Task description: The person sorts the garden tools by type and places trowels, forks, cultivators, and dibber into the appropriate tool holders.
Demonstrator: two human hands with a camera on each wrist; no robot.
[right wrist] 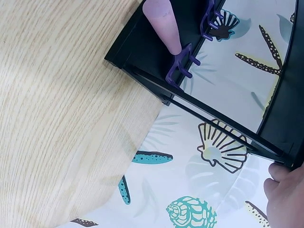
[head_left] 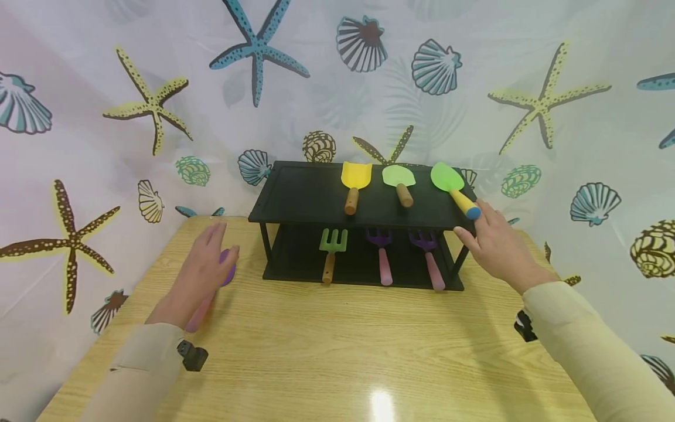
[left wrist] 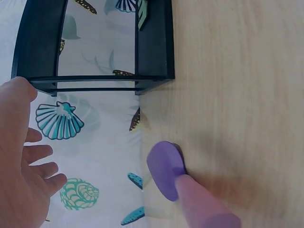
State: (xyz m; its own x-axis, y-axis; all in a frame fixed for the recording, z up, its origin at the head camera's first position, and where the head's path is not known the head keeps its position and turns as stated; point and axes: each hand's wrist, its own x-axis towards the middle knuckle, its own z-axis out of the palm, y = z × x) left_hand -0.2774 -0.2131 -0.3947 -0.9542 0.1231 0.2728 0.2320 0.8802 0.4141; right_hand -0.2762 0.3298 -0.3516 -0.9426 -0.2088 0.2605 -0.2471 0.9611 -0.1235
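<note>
My left hand (head_left: pixel 203 266) hovers, fingers relaxed, above a hand trowel with a purple blade (left wrist: pixel 165 170) and a pink handle (left wrist: pixel 204 204) lying on the table; it holds nothing. My right hand (head_left: pixel 495 243) is at the right end of a black two-tier shelf (head_left: pixel 300 193), fingers extended beside the blue-tipped yellow handle of a green trowel (head_left: pixel 447 177). In the right wrist view, its fingertips (right wrist: pixel 280 173) are by the shelf's corner; that trowel is out of sight there. A yellow shovel (head_left: pixel 357 174) and a pale green trowel (head_left: pixel 399 176) lie on the top tier.
On the lower tier lie a green hand fork (head_left: pixel 333 240) with a wooden handle and two purple forks (head_left: pixel 385 266) (right wrist: pixel 178 66) with pink handles. The shelf stands at the back of the wooden table (head_left: pixel 337 340). A curtain (head_left: pixel 327 88) with starfish and shells hangs behind.
</note>
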